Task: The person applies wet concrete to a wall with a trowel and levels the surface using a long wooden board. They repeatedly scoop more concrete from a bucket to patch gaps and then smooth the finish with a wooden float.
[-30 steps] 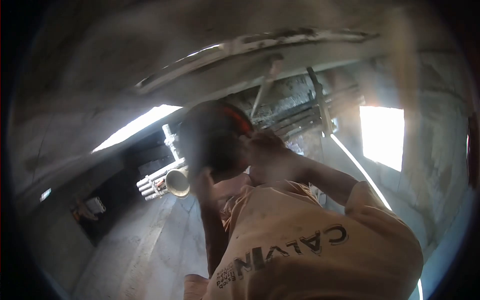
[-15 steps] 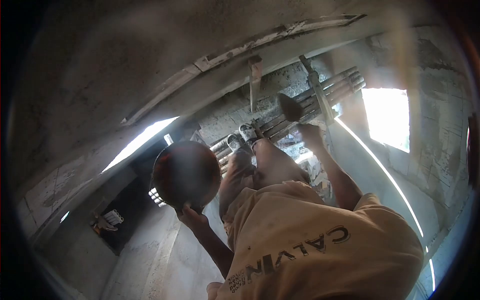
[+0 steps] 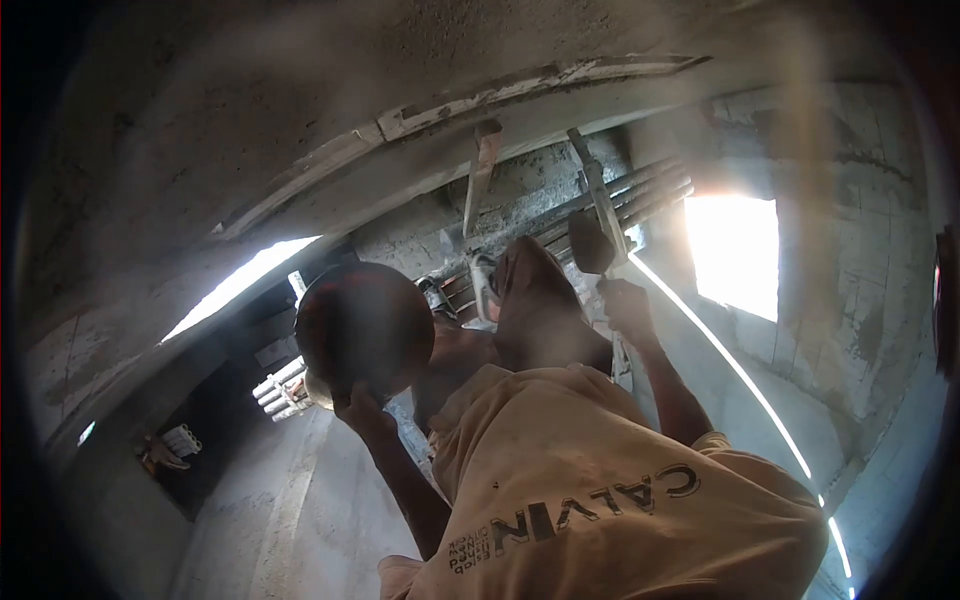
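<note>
The single head camera is looking from the person's head, facing forward and steeply down along their body. The shirt [image 3: 610, 500] is filling the lower middle at close range, its lettering showing upside down. Farther out, the left hand [image 3: 365, 412] is appearing left of centre and the right hand [image 3: 628, 310] right of centre, with the legs [image 3: 545, 310] between. The wide lens is curving long edges, dark corners are rounding the frame, and a bright opening [image 3: 735, 255] is lying farther off, upper right.
</note>
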{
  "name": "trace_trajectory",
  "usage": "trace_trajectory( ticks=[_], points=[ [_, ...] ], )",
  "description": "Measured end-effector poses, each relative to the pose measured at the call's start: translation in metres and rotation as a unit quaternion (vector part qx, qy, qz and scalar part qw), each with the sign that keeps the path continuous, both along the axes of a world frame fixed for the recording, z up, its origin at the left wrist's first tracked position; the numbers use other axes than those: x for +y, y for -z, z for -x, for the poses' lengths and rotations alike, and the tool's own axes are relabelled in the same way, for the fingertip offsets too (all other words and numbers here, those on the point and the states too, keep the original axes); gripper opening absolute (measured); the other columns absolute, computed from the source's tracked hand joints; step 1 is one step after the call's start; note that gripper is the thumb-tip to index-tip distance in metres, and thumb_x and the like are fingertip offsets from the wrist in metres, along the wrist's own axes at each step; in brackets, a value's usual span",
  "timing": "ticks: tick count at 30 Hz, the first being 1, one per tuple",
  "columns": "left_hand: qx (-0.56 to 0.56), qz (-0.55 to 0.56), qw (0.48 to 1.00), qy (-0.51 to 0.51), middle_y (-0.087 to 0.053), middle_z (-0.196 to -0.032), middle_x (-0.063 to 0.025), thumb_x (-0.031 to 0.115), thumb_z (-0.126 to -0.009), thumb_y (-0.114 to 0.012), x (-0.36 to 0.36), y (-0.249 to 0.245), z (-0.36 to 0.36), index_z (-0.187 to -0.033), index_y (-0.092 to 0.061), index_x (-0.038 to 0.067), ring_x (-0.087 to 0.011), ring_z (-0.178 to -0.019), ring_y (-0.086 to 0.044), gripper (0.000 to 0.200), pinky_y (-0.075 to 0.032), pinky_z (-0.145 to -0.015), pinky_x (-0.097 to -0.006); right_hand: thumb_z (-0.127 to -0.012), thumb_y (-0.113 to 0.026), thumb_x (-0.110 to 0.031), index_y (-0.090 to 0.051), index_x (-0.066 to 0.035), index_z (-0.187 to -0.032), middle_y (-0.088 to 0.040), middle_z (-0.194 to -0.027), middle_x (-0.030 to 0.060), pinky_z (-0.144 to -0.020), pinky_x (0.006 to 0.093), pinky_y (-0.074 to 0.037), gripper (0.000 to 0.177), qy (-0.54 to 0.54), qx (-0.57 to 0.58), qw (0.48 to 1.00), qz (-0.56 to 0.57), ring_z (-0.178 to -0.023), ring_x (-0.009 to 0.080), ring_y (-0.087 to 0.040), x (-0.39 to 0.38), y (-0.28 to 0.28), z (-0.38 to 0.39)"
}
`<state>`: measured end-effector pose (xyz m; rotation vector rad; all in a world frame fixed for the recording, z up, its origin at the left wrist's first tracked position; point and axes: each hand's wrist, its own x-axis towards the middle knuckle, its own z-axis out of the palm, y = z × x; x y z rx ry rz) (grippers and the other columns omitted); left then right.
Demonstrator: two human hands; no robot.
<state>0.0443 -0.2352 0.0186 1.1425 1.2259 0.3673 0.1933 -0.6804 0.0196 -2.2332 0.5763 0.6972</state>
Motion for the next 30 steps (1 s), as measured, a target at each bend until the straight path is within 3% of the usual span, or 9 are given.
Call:
trace_trajectory(
  ticks=[3, 6, 9, 11, 15, 21, 24, 27, 30],
  points=[
    [-0.054, -0.083, 0.990, 0.099, -0.070, -0.096, -0.0090, 0.002, -0.083, -0.057, -0.022, 0.015, -0.004, -0.114, -0.066, -0.003, -0.0184, -0.086, -0.064, 0.033, -0.052, -0.073, -0.0312, -0.096, -0.066, -0.023, -0.071, -0.004, -0.107, -0.073, -0.098, 0.0118, -0.074, 0.0384, -0.057, 0.023, -0.289, -0.160, 0.940, 0.083, -0.082, 0.0233, -0.070, -0.007, 0.027, -0.014],
    [-0.008, -0.042, 0.995, 0.091, -0.068, -0.087, -0.0078, 0.000, -0.083, -0.056, -0.059, 0.015, -0.036, -0.102, -0.067, -0.004, -0.0166, -0.080, -0.061, 0.022, -0.049, -0.070, -0.0308, -0.094, -0.066, -0.023, -0.070, -0.007, -0.114, -0.073, -0.097, 0.0136, -0.085, 0.0440, -0.056, 0.026, -0.374, -0.166, 0.911, 0.044, -0.091, 0.0336, -0.070, 0.043, -0.022, -0.062],
    [0.038, -0.058, 0.993, 0.093, -0.068, -0.093, -0.0043, -0.002, -0.080, -0.058, -0.105, 0.027, -0.067, -0.108, -0.067, -0.002, -0.0124, -0.080, -0.061, 0.029, -0.049, -0.068, -0.0266, -0.090, -0.067, -0.023, -0.069, -0.004, -0.114, -0.072, -0.094, 0.0143, -0.083, 0.0464, -0.056, 0.030, -0.524, -0.292, 0.800, -0.006, -0.092, 0.0354, -0.071, 0.049, -0.023, -0.107],
    [0.041, -0.095, 0.988, 0.117, -0.068, -0.095, -0.0019, -0.003, -0.078, -0.058, -0.146, 0.025, -0.096, -0.113, -0.068, 0.000, -0.0093, -0.080, -0.061, 0.036, -0.048, -0.067, -0.0236, -0.087, -0.067, -0.023, -0.068, -0.001, -0.110, -0.071, -0.090, 0.0142, -0.081, 0.0467, -0.056, 0.032, -0.514, -0.169, 0.841, -0.034, -0.090, 0.0352, -0.071, 0.062, -0.038, -0.143],
    [0.037, -0.103, 0.985, 0.132, -0.068, -0.094, -0.0066, -0.006, -0.075, -0.055, -0.217, 0.025, -0.142, -0.113, -0.065, -0.006, -0.0163, -0.084, -0.061, 0.040, -0.048, -0.077, -0.0288, -0.084, -0.065, -0.024, -0.066, -0.005, -0.098, -0.069, -0.084, 0.0157, -0.063, 0.0447, -0.055, 0.024, -0.677, -0.313, 0.666, 0.004, -0.074, 0.0320, -0.071, 0.042, -0.009, -0.181],
    [0.006, -0.047, 0.996, 0.074, -0.065, -0.091, 0.0008, -0.007, -0.074, -0.058, -0.311, 0.017, -0.193, -0.110, -0.067, -0.003, -0.0069, -0.077, -0.056, 0.037, -0.045, -0.066, -0.0234, -0.084, -0.064, -0.023, -0.068, -0.008, -0.094, -0.067, -0.078, 0.0127, -0.059, 0.0425, -0.054, 0.019, -0.634, -0.253, 0.724, 0.097, -0.069, 0.0299, -0.069, -0.026, -0.019, -0.232],
    [0.090, -0.021, 0.987, 0.132, -0.065, -0.090, 0.0004, -0.006, -0.074, -0.058, -0.335, -0.005, -0.209, -0.110, -0.067, -0.002, -0.0084, -0.078, -0.058, 0.037, -0.046, -0.068, -0.0244, -0.083, -0.066, -0.025, -0.065, -0.002, -0.098, -0.066, -0.078, 0.0163, -0.072, 0.0512, -0.055, 0.027, -0.673, -0.189, 0.712, -0.068, -0.075, 0.0389, -0.069, -0.064, 0.023, -0.244],
    [0.047, -0.007, 0.993, 0.108, -0.066, -0.092, -0.0004, -0.005, -0.073, -0.057, -0.350, -0.011, -0.225, -0.110, -0.068, -0.001, -0.0094, -0.080, -0.059, 0.039, -0.047, -0.070, -0.0258, -0.084, -0.067, -0.026, -0.065, -0.004, -0.094, -0.067, -0.076, 0.0187, -0.074, 0.0518, -0.055, 0.024, -0.641, -0.080, 0.763, 0.035, -0.076, 0.0391, -0.070, -0.046, -0.042, -0.260],
    [-0.008, -0.012, 0.995, 0.097, -0.072, -0.102, -0.0053, -0.006, -0.075, -0.053, -0.354, -0.012, -0.233, -0.121, -0.068, -0.002, -0.0111, -0.089, -0.063, 0.049, -0.049, -0.078, -0.0268, -0.083, -0.067, -0.027, -0.067, -0.005, -0.093, -0.070, -0.078, 0.0201, -0.074, 0.0508, -0.056, 0.023, -0.616, -0.161, 0.769, 0.063, -0.077, 0.0389, -0.071, -0.062, -0.029, -0.259]
  ],
)
